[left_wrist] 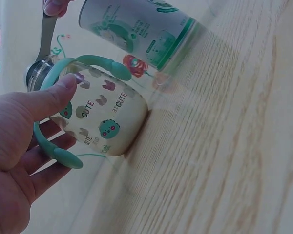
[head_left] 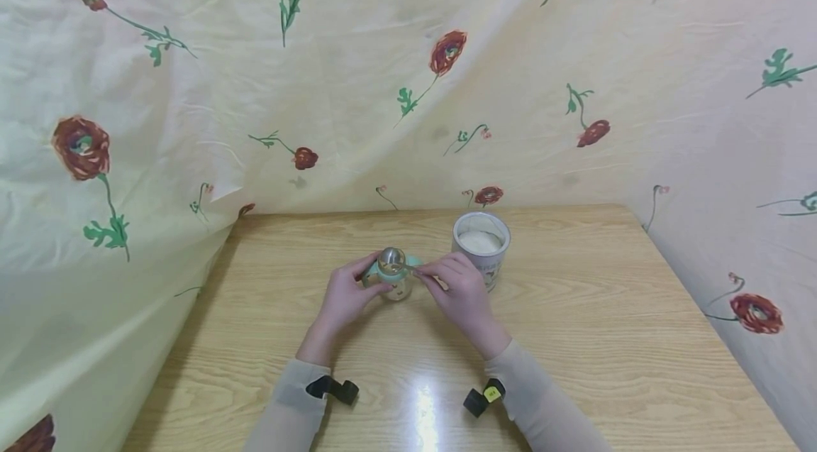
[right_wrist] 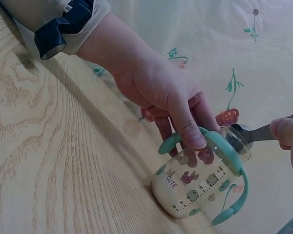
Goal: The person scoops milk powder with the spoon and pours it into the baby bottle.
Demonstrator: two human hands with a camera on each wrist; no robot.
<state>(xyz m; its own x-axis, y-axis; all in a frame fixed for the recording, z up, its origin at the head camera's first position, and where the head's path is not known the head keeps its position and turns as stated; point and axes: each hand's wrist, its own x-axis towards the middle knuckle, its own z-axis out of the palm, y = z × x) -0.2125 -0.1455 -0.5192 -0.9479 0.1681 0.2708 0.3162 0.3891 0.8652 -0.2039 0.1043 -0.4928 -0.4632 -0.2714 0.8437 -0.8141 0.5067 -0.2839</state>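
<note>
Bottle (right_wrist: 188, 183) with green handles, a printed clear body and pale contents at the bottom stands upright on the middle of the worktop (head_left: 606, 317). The left hand (head_left: 347, 292) grips it near its neck, thumb on one side and fingers on the other. The right hand (head_left: 456, 285) pinches the handle of a metal spoon (head_left: 391, 258), whose bowl sits at the bottle's mouth. Farther and to the right, just beyond the right hand, stands an uncovered can (head_left: 493, 269) of white powder (head_left: 480, 242). Flowered cloth (head_left: 357, 97) hangs along the far edge
</note>
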